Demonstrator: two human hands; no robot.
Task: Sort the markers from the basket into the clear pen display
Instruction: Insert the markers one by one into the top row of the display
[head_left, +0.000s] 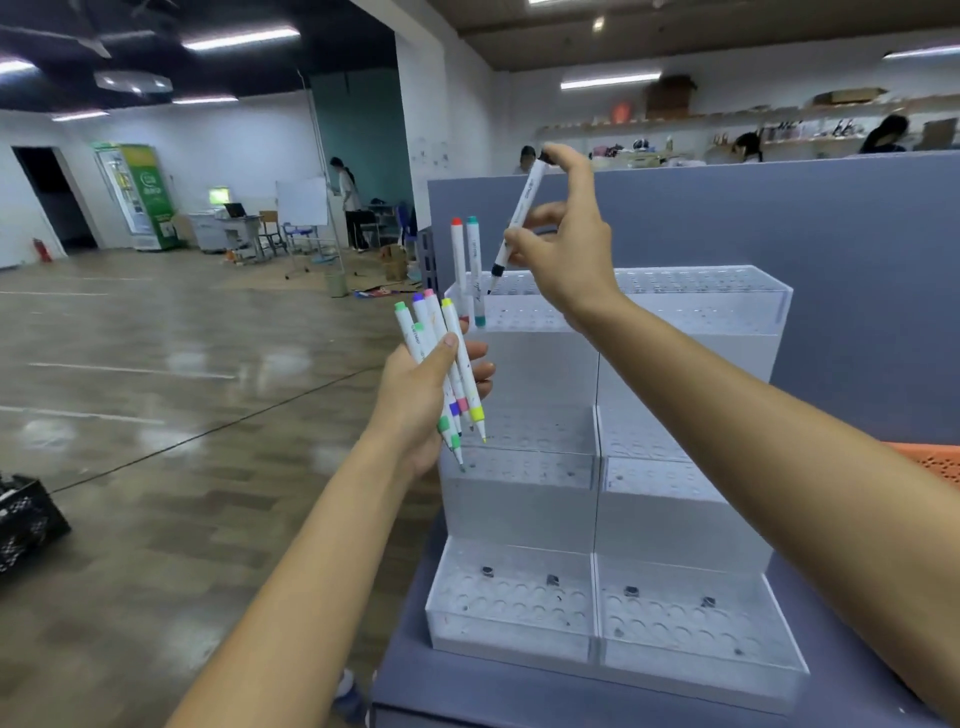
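Note:
A clear stepped pen display (675, 509) with rows of holes stands on a grey table. Two markers, one red-capped (458, 260) and one teal-capped (474, 265), stand upright in its top tier at the left. My right hand (566, 249) pinches a white marker with black ends (519, 218), tilted, its lower tip just above the top tier's holes. My left hand (426, 395) grips a bundle of several markers (441, 364) with green, purple, pink and yellow caps, held in front of the display's left side.
An orange basket (935, 460) peeks in at the right edge behind my right arm. A grey partition (831, 260) rises behind the display. A black crate (26, 519) sits on the floor at the left. People stand far off in the room.

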